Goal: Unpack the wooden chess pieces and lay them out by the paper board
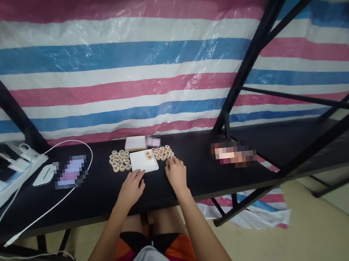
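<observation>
A shallow white box (140, 164) lies on the black desk in front of me, with a couple of red-marked Chinese chess pieces (148, 155) in its far right corner. My left hand (132, 189) rests at the box's near left corner, fingers stretched out and touching its edge. To the left of the box, dark-marked Chinese chess pieces (120, 160) sit in rows. On the other side is a group of red-marked pieces (161, 151). At that group's near right end, my right hand (177, 176) has its fingers closed on a Chinese chess piece, mostly hidden by the fingertips.
Behind the pieces stands another white box (135, 143), beside a small blurred item. A blurred phone-like object (71, 171), a white device (44, 175), a power strip (8, 185) and white cables occupy the left. A blurred object (233, 153) lies right. Black posts frame the desk.
</observation>
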Tool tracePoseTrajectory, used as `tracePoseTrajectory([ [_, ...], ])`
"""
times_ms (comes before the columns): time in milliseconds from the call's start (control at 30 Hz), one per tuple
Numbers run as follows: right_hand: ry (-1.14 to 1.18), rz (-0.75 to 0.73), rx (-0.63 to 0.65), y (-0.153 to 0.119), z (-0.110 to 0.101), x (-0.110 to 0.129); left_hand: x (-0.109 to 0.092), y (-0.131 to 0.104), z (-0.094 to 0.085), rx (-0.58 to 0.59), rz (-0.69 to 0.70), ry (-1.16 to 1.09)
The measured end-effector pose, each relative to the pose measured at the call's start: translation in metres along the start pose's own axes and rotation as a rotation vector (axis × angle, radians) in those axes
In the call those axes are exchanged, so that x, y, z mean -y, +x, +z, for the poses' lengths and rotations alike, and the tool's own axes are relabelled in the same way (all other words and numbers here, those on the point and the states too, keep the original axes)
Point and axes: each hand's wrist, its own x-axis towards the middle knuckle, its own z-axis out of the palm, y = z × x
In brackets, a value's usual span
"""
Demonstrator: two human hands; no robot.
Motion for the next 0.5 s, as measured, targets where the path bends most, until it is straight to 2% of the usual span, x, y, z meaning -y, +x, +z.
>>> tracePoseTrajectory([
  [300, 0.024, 0.023, 0.089, 0.001, -0.002, 0.001, -0.002, -0.002, 0.000, 0.014, -0.014, 0.003],
  [433, 0.061, 0.031, 0.046, 0.001, -0.006, 0.006, -0.001, -0.002, -0.001, 0.021, -0.003, 0.001],
  [500, 0.107, -0.010, 0.008, 0.004, -0.009, 0.010, 0.000, -0.001, -0.001, 0.022, -0.001, 0.004],
])
